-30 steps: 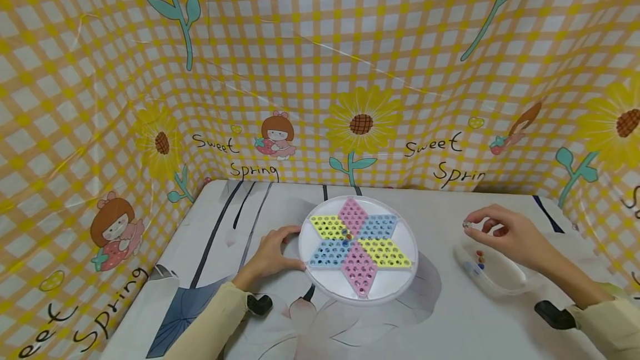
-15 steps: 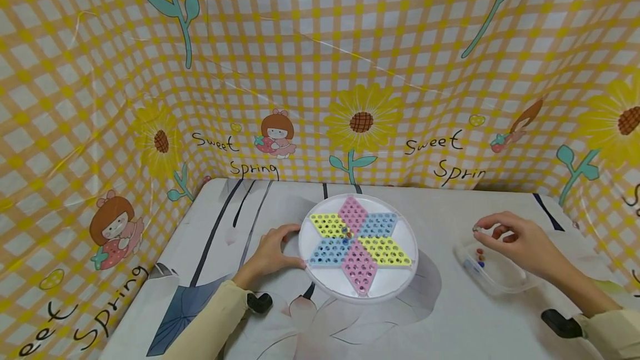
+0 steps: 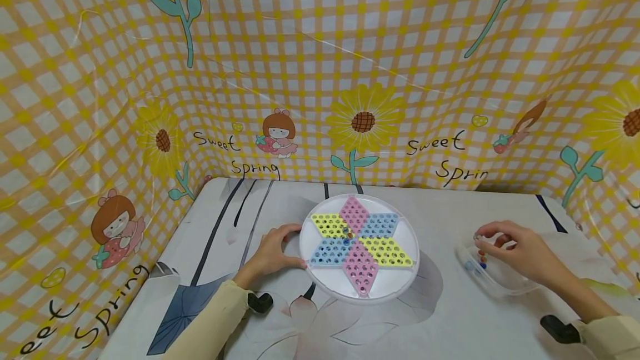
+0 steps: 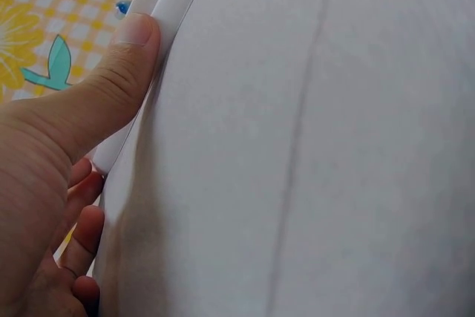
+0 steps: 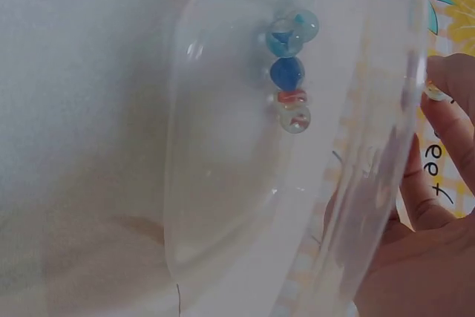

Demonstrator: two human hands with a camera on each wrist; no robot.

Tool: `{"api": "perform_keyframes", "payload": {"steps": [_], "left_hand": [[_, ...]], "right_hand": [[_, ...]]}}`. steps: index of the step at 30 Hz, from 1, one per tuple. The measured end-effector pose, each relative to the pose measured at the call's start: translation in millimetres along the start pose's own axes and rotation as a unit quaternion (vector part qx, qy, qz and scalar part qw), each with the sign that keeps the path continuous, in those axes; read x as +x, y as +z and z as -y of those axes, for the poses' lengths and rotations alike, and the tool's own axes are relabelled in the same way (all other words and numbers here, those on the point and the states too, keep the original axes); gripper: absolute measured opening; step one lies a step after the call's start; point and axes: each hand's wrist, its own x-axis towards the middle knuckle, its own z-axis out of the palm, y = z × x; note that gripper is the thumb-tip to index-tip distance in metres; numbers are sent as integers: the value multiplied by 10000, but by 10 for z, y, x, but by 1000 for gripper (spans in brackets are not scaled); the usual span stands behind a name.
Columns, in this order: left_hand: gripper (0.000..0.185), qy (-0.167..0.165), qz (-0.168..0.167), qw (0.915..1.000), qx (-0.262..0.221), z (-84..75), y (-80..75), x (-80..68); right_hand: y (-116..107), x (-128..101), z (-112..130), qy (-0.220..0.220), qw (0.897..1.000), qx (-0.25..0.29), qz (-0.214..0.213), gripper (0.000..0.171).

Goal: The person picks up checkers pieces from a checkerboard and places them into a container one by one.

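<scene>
Together we sat at the table (image 3: 450,315), and our left hand (image 3: 272,251) held the left edge of the round white game board (image 3: 358,246), thumb pressed flat against its rim and the other fingers curled beneath it, as the left wrist view showed. That board lay at the middle of the table, its six-pointed star of pink, yellow and blue pegged diamonds facing up, with a few marbles (image 3: 345,233) seated near the centre.

Our right hand (image 3: 517,251) hung over the clear plastic tray (image 3: 492,282), which stood well apart from the board on its right. Its fingers were bent and drawn together at the tips above the tray's far edge; something small and pale showed at the fingertips, though we could not tell for sure whether it was a marble pinched there. Inside the tray a short row of marbles (image 5: 289,72) lay touching one another against the curved wall: blue ones and clear ones with red flecks.
</scene>
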Motion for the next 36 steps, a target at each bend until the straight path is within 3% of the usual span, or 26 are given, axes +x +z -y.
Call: {"api": "perform_keyframes", "payload": {"steps": [7,20,28,36], "left_hand": [[89,-64,47,9999,-98,-3,10,-10],[90,-90,11,9999,-96,14,16,1],[90,-72,26,9999,-105,2,1,-1],[90,-63,41,9999,-104,15,1,5]], "right_hand": [[41,0,11,153,9993,-100,326,15],[72,-8,-78,55,9995,-147,266,16],[82,-2,-86,155,9990,-94,415,32],[96,-13,-94,122,9993,-54,345,32]]}}
